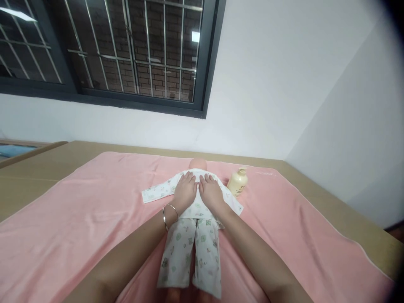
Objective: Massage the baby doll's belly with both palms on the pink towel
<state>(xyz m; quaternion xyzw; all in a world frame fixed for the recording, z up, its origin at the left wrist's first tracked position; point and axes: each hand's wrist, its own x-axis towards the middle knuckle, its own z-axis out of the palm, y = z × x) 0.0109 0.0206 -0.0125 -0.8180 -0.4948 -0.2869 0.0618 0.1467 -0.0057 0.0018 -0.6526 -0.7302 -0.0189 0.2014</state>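
A baby doll lies on a pink blanket, its bald head at the far end and its feet partly cut off at the bottom edge. It wears a white printed top with long sleeves spread to the sides, and matching trousers. Both of my hands rest flat on the upper part of the top, side by side. My left hand, with a bracelet at the wrist, has its fingers stretched out. Fingers extended too, my right hand lies just beside it, thumbs close together.
A cream pump bottle stands on the blanket right of the doll, close to its sleeve. Under the blanket is a tan surface against a white wall. A dark-framed barred window is above.
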